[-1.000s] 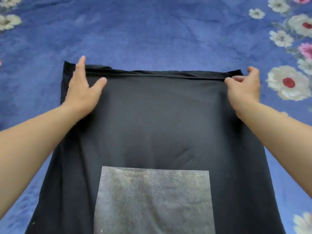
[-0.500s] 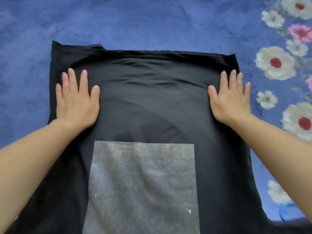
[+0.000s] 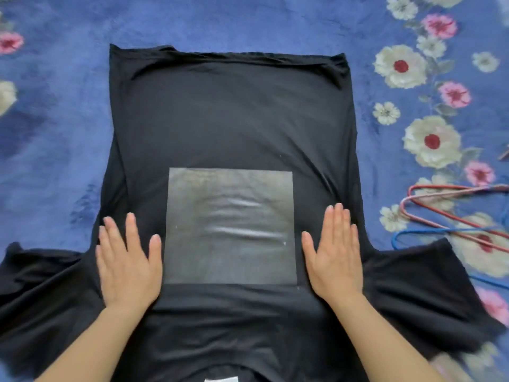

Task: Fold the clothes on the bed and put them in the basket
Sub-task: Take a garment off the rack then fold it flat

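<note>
Mid-frame, black T-shirt (image 3: 231,119): spread out.
Left hand (image 3: 128,260): laid flat on it, lower left.
Right hand (image 3: 334,255): laid flat on it, lower right.

A black T-shirt (image 3: 228,119) bears a grey square print (image 3: 231,227) on a blue bedspread (image 3: 55,119) with cream and pink flowers, with red and blue hangers (image 3: 454,186) at three o'clock.

Two bare hands in shot here: left hand (image 3: 128,260) at 7 o'clock, right hand (image 3: 334,255) at 5 o'clock, nails short and rounded on both. The left forearm (image 3: 91,346) and right forearm (image 3: 385,343) are bare right down to the bottom edge.
</note>
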A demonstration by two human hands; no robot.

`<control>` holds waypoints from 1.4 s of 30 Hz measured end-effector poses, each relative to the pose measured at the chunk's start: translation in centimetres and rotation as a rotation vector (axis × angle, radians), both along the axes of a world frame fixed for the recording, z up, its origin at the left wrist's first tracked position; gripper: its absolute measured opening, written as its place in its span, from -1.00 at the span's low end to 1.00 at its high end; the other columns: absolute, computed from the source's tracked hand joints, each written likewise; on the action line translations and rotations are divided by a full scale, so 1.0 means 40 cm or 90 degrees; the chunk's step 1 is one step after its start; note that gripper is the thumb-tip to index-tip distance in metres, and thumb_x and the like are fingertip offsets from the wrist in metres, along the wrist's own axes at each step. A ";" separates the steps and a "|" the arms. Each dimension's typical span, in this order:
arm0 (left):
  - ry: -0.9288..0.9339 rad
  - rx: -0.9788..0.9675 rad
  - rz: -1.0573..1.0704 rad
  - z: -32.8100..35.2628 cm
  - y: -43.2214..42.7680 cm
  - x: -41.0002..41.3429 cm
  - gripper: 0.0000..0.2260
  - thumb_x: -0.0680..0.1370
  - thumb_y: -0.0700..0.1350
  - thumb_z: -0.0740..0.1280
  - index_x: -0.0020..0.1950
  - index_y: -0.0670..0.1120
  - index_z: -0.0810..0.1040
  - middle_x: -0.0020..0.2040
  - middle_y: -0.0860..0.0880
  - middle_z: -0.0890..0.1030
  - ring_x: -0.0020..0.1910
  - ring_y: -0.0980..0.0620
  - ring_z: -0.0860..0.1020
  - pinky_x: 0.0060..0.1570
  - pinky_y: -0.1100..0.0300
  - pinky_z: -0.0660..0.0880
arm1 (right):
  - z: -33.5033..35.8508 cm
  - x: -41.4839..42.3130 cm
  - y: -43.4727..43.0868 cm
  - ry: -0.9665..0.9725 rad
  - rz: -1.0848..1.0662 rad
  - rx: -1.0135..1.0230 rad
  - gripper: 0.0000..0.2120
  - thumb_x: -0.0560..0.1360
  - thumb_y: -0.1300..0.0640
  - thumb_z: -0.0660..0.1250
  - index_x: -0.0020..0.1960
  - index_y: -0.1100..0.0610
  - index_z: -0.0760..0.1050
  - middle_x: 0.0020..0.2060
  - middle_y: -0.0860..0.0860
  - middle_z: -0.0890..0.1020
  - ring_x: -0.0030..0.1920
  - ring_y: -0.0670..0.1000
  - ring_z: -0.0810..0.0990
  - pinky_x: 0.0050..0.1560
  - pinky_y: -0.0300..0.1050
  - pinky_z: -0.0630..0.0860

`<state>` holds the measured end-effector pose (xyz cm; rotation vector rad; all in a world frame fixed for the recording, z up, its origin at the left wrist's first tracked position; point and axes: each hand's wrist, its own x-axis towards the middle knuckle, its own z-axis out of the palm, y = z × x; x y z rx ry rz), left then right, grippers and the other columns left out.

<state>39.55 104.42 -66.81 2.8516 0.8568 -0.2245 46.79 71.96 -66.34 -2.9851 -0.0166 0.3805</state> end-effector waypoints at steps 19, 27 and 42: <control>0.070 -0.219 -0.554 0.041 -0.783 -0.334 -0.38 0.48 0.13 0.21 0.52 -0.04 0.31 0.56 -0.16 0.17 0.54 -0.13 0.14 0.38 -0.09 0.12 | 0.113 -0.233 -0.546 -0.034 -0.749 0.316 -0.22 0.27 -0.22 0.52 0.33 0.18 0.41 0.24 0.17 0.52 0.23 0.18 0.50 0.31 0.15 0.40; 0.102 -0.585 -0.302 0.139 -0.783 -0.215 -0.44 0.49 0.04 0.24 0.50 0.08 0.28 0.14 0.11 0.52 0.03 0.16 0.46 0.10 0.20 0.43 | 0.237 -0.171 -0.480 -0.122 -1.014 0.788 -0.83 0.36 0.36 0.40 -0.24 0.15 0.46 -0.24 0.08 0.61 -0.35 0.04 0.56 -0.33 -0.07 0.49; -0.032 -1.213 0.546 0.168 -0.536 -0.100 -0.60 0.60 0.15 0.19 0.28 -0.08 0.54 0.19 -0.11 0.64 0.17 -0.07 0.61 0.24 -0.06 0.47 | 0.211 -0.243 -0.153 0.131 -0.275 0.512 -0.62 0.51 0.22 0.33 0.30 0.00 0.52 -0.31 -0.08 0.57 -0.32 -0.17 0.49 -0.15 -0.27 0.42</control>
